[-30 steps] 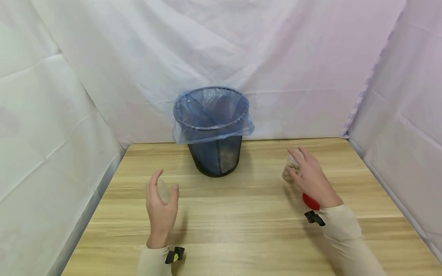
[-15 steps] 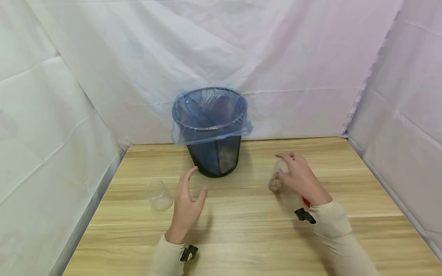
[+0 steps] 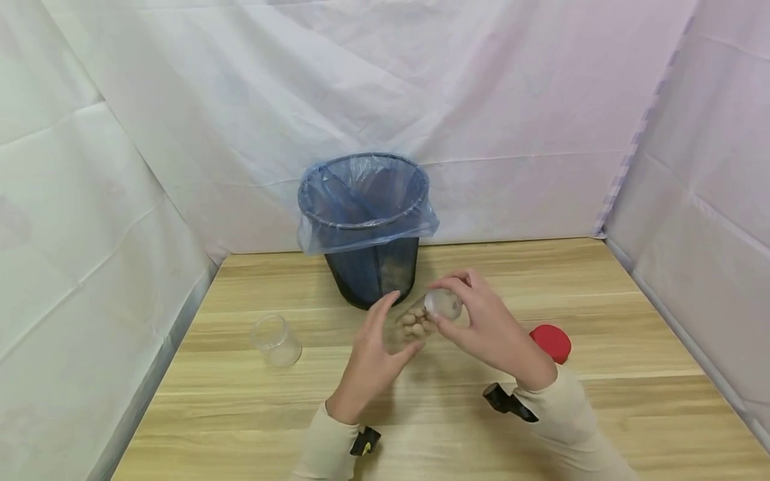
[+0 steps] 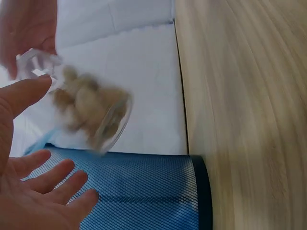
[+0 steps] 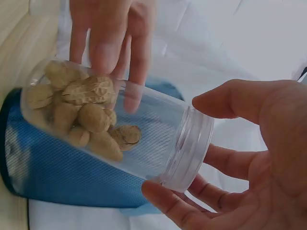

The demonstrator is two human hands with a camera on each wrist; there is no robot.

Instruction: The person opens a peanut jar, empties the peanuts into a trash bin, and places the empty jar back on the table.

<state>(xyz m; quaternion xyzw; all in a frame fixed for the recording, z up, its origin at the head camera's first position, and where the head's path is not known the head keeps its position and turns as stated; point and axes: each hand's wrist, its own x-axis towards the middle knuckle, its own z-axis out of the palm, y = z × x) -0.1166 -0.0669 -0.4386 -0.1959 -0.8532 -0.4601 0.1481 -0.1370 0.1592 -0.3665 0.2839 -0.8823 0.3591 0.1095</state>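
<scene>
A clear jar point(image 3: 444, 304) with peanuts point(image 5: 93, 117) in its lower part hangs tilted over the table. My right hand point(image 3: 490, 334) grips it by the threaded neck, thumb on one side and fingers on the other, as the right wrist view shows. No lid sits on the mouth. My left hand point(image 3: 369, 361) is spread beside the jar's bottom end, thumb and fingers apart; the left wrist view shows a gap between those fingers and the jar. To the right of my right wrist, a red lid point(image 3: 551, 343) lies on the table.
A black mesh bin point(image 3: 379, 267) lined with a blue plastic bag point(image 3: 367, 237) stands at the back, just behind the hands. On the left side of the wooden table point(image 3: 210, 401) is a clear, low cup point(image 3: 277, 341). White cloth hangs around the back and sides.
My right hand has carried the jar leftward and tilted it further, uncovering the red lid. My left hand has left the clear cup and moved right, up to the jar.
</scene>
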